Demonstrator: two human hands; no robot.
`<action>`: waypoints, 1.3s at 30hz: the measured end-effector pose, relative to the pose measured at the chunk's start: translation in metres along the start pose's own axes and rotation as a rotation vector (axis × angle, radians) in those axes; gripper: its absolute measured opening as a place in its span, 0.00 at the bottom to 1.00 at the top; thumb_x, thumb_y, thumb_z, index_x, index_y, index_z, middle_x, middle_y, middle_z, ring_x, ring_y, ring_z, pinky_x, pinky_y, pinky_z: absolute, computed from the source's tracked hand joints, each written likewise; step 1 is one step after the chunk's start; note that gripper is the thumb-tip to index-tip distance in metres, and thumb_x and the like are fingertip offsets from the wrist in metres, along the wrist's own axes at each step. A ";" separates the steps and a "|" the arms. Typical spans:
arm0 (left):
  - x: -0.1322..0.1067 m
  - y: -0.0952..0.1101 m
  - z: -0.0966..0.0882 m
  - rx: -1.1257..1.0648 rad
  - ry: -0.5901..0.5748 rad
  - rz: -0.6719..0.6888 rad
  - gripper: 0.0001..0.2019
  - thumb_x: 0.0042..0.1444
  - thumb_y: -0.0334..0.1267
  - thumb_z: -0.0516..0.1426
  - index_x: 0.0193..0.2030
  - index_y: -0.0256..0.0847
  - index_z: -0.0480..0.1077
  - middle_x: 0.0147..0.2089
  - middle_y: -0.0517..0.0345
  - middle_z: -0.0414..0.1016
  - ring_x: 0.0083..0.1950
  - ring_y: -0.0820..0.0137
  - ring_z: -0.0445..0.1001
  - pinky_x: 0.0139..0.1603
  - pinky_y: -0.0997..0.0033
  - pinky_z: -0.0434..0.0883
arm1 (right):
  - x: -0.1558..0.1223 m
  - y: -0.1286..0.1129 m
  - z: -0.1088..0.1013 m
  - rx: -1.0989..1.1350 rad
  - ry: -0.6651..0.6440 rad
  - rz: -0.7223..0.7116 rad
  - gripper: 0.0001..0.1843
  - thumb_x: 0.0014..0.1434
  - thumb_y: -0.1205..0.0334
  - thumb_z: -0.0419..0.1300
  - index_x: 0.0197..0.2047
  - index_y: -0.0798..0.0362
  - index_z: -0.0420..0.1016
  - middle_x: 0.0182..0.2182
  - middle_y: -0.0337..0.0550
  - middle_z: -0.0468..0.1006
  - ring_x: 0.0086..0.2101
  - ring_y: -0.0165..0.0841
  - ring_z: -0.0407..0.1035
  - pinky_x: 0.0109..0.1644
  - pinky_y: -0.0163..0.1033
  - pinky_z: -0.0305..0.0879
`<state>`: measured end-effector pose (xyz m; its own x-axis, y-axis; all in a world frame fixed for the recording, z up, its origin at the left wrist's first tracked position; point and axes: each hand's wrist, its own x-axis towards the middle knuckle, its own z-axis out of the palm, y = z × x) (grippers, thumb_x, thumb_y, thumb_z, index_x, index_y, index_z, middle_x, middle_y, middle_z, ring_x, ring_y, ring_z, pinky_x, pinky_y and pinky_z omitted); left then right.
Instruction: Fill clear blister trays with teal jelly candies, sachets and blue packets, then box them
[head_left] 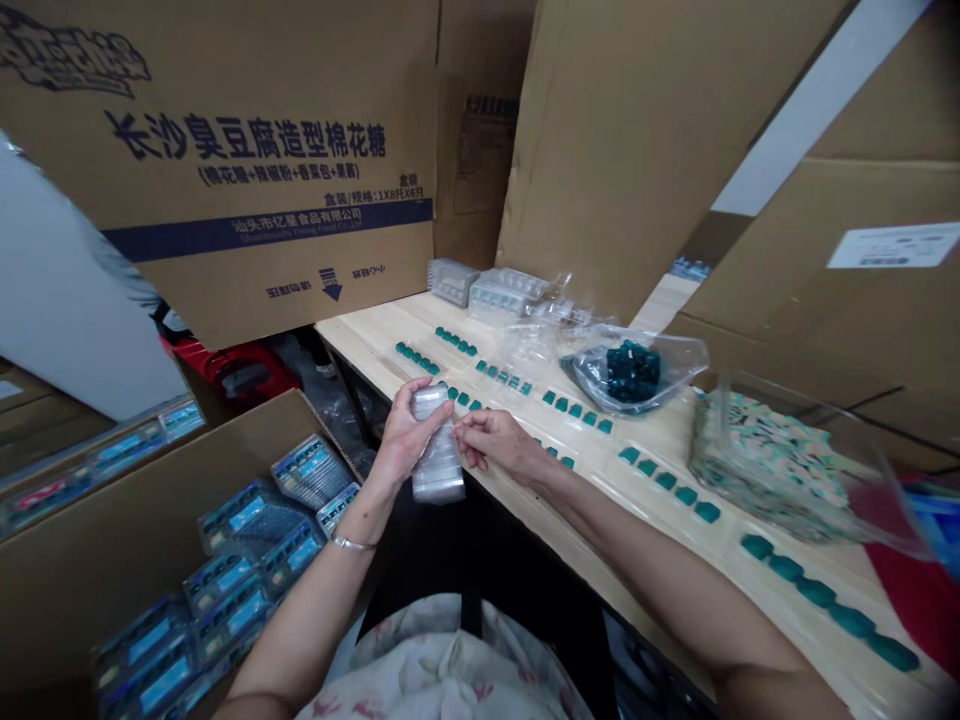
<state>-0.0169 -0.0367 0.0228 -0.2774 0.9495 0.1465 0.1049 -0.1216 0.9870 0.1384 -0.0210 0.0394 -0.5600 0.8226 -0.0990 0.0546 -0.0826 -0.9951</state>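
My left hand (405,437) is wrapped around a stack of clear plastic trays (438,472) at the table's near edge, thumb across the front. Beside the stack, my right hand (501,440) has its fingertips pinched together close to the stack's right side; whatever lies between them is hidden. On the table, clear trays hold rows of dark green pieces (817,592), several to a row. Behind them, an open plastic bag (679,355) contains a heap of dark green pieces (632,370).
A clear bin (709,450) of small pale-and-green packets (787,445) stands on the wooden table (375,325) at right. More clear tray stacks (508,293) sit at the back. Large cartons (300,60) wall the rear. At lower left, an open box (60,580) holds blue-labelled packs (247,515).
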 end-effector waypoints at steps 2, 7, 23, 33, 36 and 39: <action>0.001 0.000 -0.001 -0.002 0.015 -0.006 0.28 0.45 0.47 0.64 0.53 0.40 0.65 0.49 0.51 0.70 0.45 0.68 0.71 0.46 0.69 0.68 | -0.003 0.003 -0.002 -0.019 0.036 -0.010 0.07 0.49 0.60 0.60 0.28 0.56 0.69 0.16 0.32 0.69 0.16 0.23 0.63 0.17 0.28 0.54; 0.001 0.000 -0.006 0.015 0.037 -0.014 0.27 0.45 0.47 0.63 0.51 0.41 0.66 0.50 0.52 0.70 0.49 0.65 0.70 0.52 0.66 0.66 | -0.011 -0.001 -0.026 -0.012 0.076 -0.016 0.08 0.51 0.59 0.59 0.29 0.55 0.70 0.15 0.32 0.68 0.16 0.24 0.62 0.18 0.29 0.53; 0.000 0.009 -0.002 0.036 0.029 -0.114 0.29 0.43 0.51 0.63 0.52 0.41 0.66 0.52 0.52 0.69 0.50 0.62 0.69 0.51 0.66 0.67 | 0.026 -0.079 -0.212 -0.251 0.784 -0.243 0.11 0.52 0.60 0.62 0.23 0.47 0.63 0.12 0.31 0.62 0.19 0.30 0.61 0.25 0.36 0.58; -0.002 0.009 0.004 -0.081 -0.001 -0.065 0.28 0.45 0.48 0.63 0.52 0.40 0.65 0.41 0.56 0.70 0.38 0.71 0.70 0.38 0.73 0.67 | -0.001 -0.012 -0.006 -0.160 -0.136 0.002 0.17 0.54 0.48 0.60 0.29 0.55 0.68 0.17 0.35 0.71 0.19 0.27 0.68 0.25 0.34 0.67; -0.002 0.010 0.003 -0.090 0.001 -0.061 0.27 0.45 0.47 0.63 0.51 0.39 0.65 0.40 0.57 0.69 0.36 0.72 0.69 0.37 0.74 0.67 | -0.002 -0.007 0.004 -0.025 -0.108 0.020 0.17 0.51 0.49 0.63 0.28 0.56 0.67 0.19 0.36 0.73 0.20 0.26 0.69 0.26 0.33 0.68; -0.002 0.009 0.003 -0.086 -0.004 -0.048 0.27 0.45 0.47 0.64 0.50 0.39 0.65 0.40 0.57 0.69 0.36 0.73 0.69 0.36 0.75 0.67 | 0.001 -0.006 0.001 0.047 -0.104 0.031 0.16 0.50 0.51 0.64 0.28 0.56 0.68 0.20 0.37 0.73 0.20 0.26 0.69 0.26 0.33 0.68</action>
<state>-0.0128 -0.0391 0.0314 -0.2765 0.9559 0.0989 0.0094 -0.1002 0.9949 0.1370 -0.0200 0.0448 -0.6419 0.7563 -0.1264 0.0357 -0.1352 -0.9902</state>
